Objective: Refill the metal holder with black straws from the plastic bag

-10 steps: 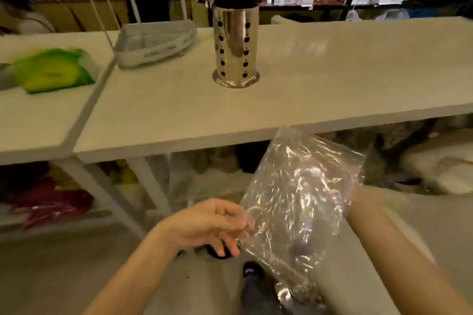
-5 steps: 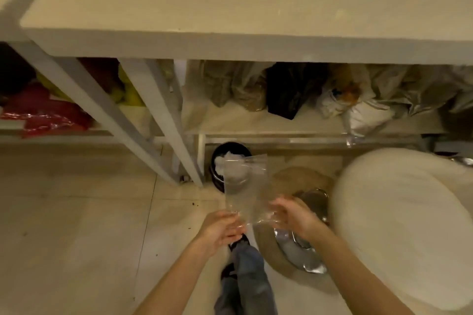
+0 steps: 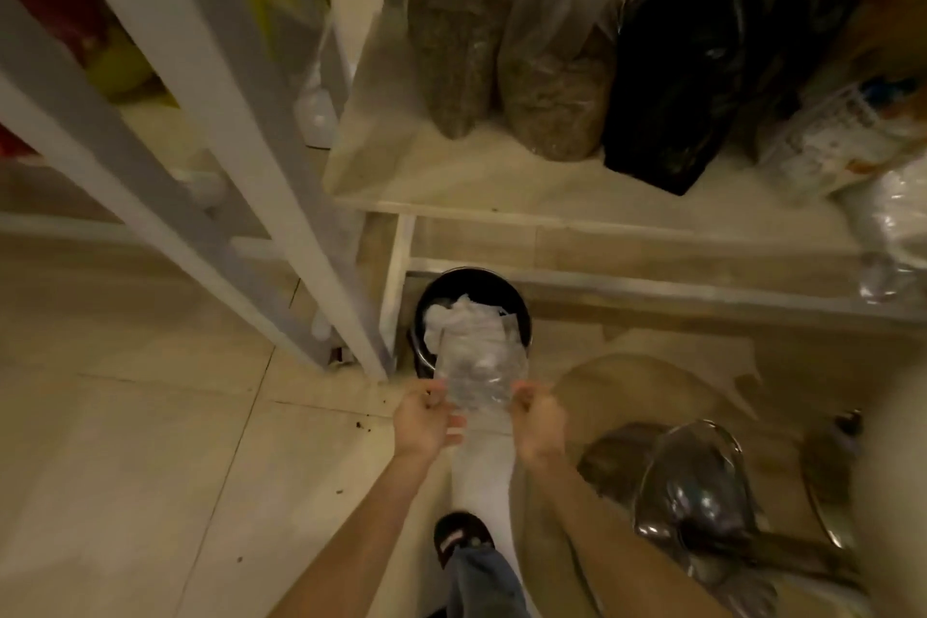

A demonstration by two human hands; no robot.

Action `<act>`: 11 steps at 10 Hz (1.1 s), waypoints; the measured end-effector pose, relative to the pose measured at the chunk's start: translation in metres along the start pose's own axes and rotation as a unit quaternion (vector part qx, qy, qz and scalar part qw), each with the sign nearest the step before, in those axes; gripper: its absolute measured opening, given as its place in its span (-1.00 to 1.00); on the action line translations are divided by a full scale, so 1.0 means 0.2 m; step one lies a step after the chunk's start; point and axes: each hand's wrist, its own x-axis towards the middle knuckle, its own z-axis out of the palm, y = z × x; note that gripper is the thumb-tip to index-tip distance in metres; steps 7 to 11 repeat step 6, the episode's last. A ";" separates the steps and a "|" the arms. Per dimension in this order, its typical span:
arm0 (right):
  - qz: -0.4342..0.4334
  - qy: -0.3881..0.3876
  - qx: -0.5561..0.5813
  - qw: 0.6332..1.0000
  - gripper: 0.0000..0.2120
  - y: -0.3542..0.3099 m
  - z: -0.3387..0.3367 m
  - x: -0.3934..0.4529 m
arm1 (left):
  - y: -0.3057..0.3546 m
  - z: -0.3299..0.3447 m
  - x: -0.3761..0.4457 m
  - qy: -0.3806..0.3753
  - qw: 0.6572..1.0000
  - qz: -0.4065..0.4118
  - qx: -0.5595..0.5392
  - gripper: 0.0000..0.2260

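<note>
Clear bag (image 3: 479,364), no legible print, pinched between left hand (image 3: 425,421) and right hand (image 3: 537,419) over black bin (image 3: 471,289).

Pale beige tiled floor (image 3: 125,457) with dark grout lines and scattered crumbs. White slanted metal table legs (image 3: 210,126) at left. Low pale wooden shelf (image 3: 501,186) bearing two clear bags of brownish dried matter (image 3: 506,65) and a glossy black plastic bag (image 3: 712,55). Dim, warm yellowish light throughout.
</note>
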 end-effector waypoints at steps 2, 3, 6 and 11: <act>0.037 -0.122 0.024 0.992 -0.65 0.16 0.12 0.25 | -0.17 0.04 0.34 -0.003 0.998 0.038 0.053 -0.85; 0.084 -0.160 0.128 0.975 -0.67 0.20 0.12 0.26 | -0.20 0.03 0.32 -0.037 0.993 0.025 0.110 -0.73; 0.083 -0.132 0.059 0.986 -0.60 -0.07 -0.19 -0.02 | 0.10 0.00 -0.12 -0.122 0.961 0.001 0.247 -0.57; 0.083 -0.132 0.059 0.986 -0.60 -0.07 -0.19 -0.02 | 0.10 0.00 -0.12 -0.122 0.961 0.001 0.247 -0.57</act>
